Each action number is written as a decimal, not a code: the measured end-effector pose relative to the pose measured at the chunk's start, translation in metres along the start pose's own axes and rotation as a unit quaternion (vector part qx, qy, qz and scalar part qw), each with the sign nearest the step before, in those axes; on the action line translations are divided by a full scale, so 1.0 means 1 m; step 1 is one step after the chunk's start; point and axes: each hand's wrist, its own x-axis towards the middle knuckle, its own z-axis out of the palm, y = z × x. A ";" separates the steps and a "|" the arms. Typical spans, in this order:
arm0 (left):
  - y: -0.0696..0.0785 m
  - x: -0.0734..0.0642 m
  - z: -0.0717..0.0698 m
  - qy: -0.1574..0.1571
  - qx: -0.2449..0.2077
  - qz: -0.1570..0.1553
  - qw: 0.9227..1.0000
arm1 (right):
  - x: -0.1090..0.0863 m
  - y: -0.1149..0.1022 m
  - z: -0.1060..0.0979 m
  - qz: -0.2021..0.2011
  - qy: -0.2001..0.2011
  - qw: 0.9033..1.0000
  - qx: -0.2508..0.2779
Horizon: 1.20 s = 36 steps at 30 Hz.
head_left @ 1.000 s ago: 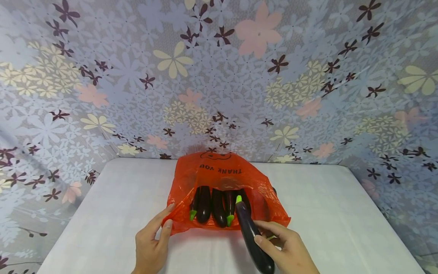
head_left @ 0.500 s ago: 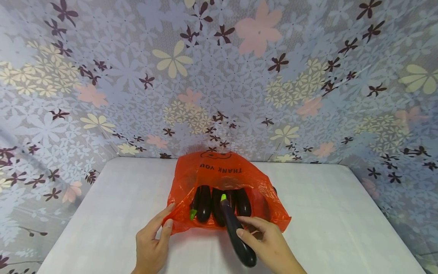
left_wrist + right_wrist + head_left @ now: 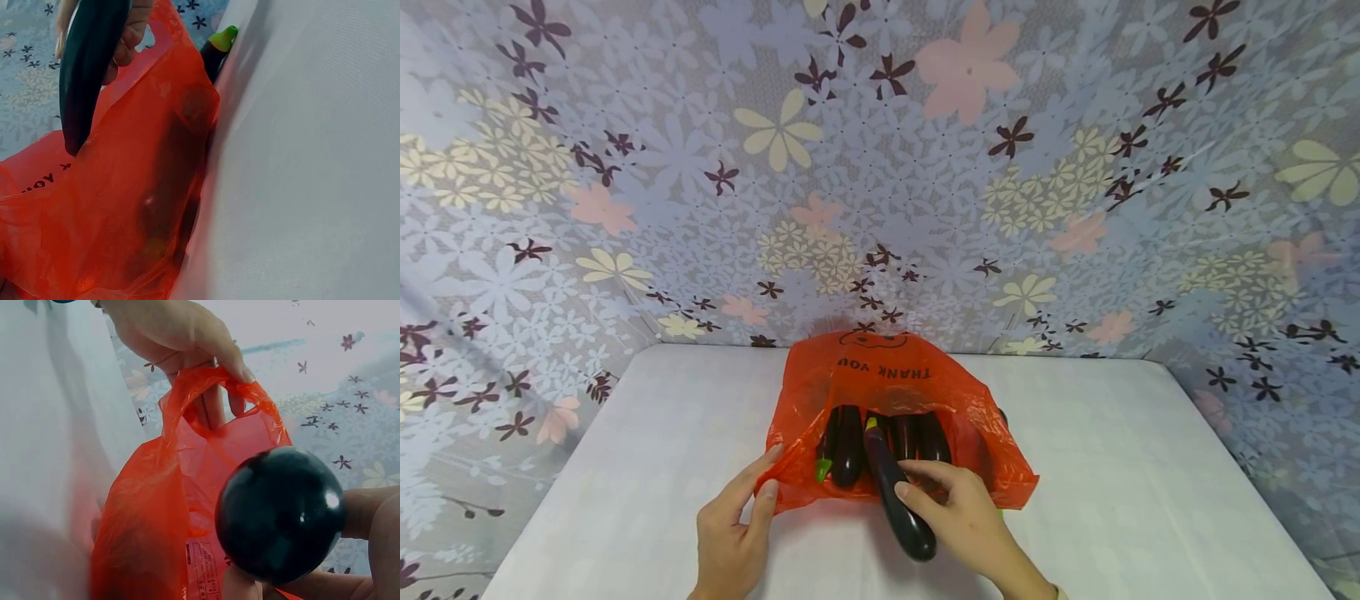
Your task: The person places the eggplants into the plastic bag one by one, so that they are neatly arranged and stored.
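A red plastic bag (image 3: 820, 375) printed THANK YOU lies with its mouth facing me, several dark purple eggplants (image 3: 848, 450) side by side inside. My right hand (image 3: 966, 517) grips another eggplant (image 3: 898, 500) between thumb and fingers, its green-tipped end pointing into the mouth and overlapping those inside. The rounded end of this eggplant (image 3: 281, 515) fills the middle of the right wrist view. At the left corner of the mouth, my left hand (image 3: 733, 529) pinches the bag's edge; its thumb and fingers hold the handle loop (image 3: 172, 415) in the right wrist view.
A white-covered table (image 3: 1135, 483) carries the bag, with a flower-patterned cloth (image 3: 880, 192) behind and at the sides. Beside the bag, in the left wrist view, shows the green stem end of an eggplant (image 3: 223, 40). A dark end (image 3: 1002, 417) peeks past the bag's right edge.
The right hand has carried its eggplant leftward and a little farther away, over the middle of the bag's mouth. Left hand and bag stay nearly still.
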 end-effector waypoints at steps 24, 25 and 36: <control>-0.001 -0.001 0.001 -0.002 0.011 -0.001 1.000 | 0.035 0.012 0.019 -0.025 0.042 0.999 0.023; -0.001 -0.001 0.001 -0.001 0.009 0.001 1.000 | 0.036 0.013 0.020 -0.026 0.043 0.999 0.019; 0.000 0.000 0.001 -0.002 0.008 -0.004 1.000 | 0.051 0.015 0.030 -0.031 0.051 0.998 0.002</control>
